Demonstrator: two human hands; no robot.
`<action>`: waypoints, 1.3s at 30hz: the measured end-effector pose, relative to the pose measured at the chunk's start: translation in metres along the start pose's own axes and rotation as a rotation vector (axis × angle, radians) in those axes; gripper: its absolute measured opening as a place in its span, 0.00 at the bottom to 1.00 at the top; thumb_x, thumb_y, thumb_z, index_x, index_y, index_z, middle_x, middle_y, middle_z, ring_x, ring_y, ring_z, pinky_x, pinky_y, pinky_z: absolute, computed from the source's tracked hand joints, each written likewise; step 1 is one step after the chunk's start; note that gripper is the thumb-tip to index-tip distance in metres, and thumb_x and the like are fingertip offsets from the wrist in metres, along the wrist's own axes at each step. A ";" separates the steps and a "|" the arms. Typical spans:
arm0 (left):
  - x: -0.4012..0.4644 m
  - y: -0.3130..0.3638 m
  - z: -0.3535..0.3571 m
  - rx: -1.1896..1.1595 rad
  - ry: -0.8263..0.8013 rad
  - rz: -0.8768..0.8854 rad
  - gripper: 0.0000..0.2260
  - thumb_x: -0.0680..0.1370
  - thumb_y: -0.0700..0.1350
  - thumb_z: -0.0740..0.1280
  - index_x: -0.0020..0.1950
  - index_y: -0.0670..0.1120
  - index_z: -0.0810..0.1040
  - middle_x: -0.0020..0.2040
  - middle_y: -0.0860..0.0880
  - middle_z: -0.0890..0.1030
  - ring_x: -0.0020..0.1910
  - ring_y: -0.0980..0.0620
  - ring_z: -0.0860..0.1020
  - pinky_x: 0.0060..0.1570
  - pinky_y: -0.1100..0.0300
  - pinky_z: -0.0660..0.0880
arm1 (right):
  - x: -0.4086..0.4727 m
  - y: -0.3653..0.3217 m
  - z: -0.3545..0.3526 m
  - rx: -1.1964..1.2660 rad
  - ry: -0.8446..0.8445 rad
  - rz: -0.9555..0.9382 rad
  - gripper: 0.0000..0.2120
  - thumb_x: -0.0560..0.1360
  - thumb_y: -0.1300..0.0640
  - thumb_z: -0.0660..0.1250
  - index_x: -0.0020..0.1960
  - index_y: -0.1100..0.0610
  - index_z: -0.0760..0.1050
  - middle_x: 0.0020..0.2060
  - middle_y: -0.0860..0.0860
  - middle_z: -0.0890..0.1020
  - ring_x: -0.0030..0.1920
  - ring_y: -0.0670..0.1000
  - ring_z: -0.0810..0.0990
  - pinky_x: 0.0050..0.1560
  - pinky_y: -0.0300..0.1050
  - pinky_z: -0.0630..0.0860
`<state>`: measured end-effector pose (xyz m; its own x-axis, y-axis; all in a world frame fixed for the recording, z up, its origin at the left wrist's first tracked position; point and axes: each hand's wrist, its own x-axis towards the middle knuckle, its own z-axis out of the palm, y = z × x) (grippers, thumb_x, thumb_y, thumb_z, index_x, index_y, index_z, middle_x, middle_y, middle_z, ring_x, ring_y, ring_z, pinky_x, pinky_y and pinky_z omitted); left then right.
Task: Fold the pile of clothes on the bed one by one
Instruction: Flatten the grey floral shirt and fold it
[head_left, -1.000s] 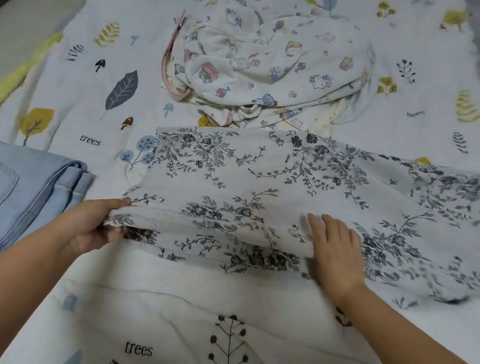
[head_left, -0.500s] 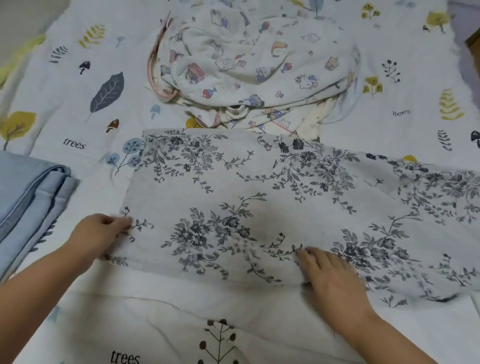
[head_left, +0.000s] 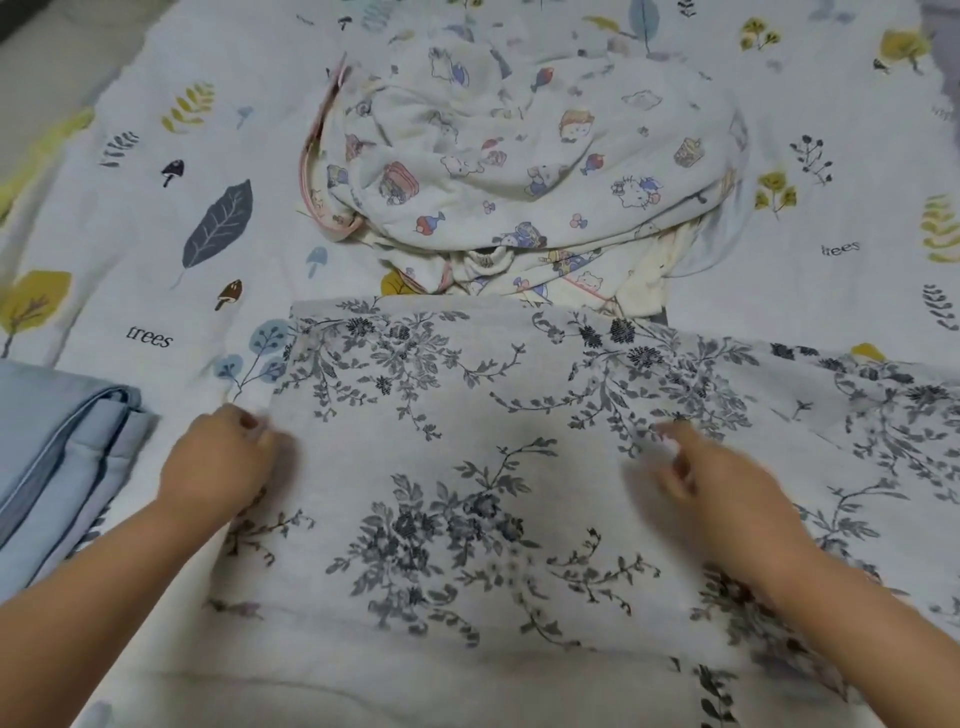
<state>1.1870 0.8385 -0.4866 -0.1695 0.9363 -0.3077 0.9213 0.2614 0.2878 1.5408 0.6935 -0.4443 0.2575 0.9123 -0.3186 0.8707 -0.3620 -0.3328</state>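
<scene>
Our left hand (head_left: 218, 462) pinches the left edge of the floral garment (head_left: 467, 467), which lies spread on the bed (head_left: 156, 234). Our right hand (head_left: 727, 488) is blurred above its middle; we cannot tell its grip. The pile of clothes (head_left: 519, 171) sits just behind the garment, folded jeans (head_left: 57, 457) to its left.

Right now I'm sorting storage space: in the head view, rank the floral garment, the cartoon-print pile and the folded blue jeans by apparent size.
1. floral garment, largest, though nearest the camera.
2. cartoon-print pile.
3. folded blue jeans, smallest, but cut off by the left edge, so unsure.
</scene>
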 end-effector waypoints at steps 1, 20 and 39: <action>0.007 0.006 0.002 -0.019 0.033 0.022 0.15 0.78 0.47 0.62 0.57 0.36 0.75 0.54 0.36 0.78 0.51 0.37 0.76 0.48 0.51 0.70 | 0.018 -0.001 -0.008 0.015 0.101 0.025 0.21 0.79 0.49 0.57 0.71 0.50 0.61 0.39 0.45 0.78 0.37 0.47 0.78 0.38 0.43 0.77; 0.103 0.061 0.022 -0.317 0.383 0.002 0.14 0.76 0.49 0.65 0.52 0.38 0.76 0.49 0.39 0.77 0.50 0.41 0.74 0.51 0.51 0.69 | 0.148 -0.005 -0.014 0.093 0.368 0.244 0.14 0.80 0.57 0.57 0.62 0.62 0.66 0.49 0.63 0.77 0.45 0.61 0.72 0.45 0.52 0.68; 0.002 -0.006 0.004 -0.141 0.117 0.063 0.18 0.77 0.50 0.65 0.36 0.40 0.64 0.29 0.44 0.67 0.32 0.44 0.66 0.31 0.52 0.56 | 0.023 -0.043 0.083 -0.193 -0.056 -0.113 0.40 0.66 0.31 0.19 0.72 0.49 0.34 0.74 0.54 0.37 0.72 0.53 0.32 0.70 0.54 0.36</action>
<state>1.1830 0.8375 -0.4923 -0.1600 0.9706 -0.1798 0.8748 0.2238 0.4297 1.4747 0.7144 -0.5112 0.1353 0.9308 -0.3395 0.9579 -0.2104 -0.1951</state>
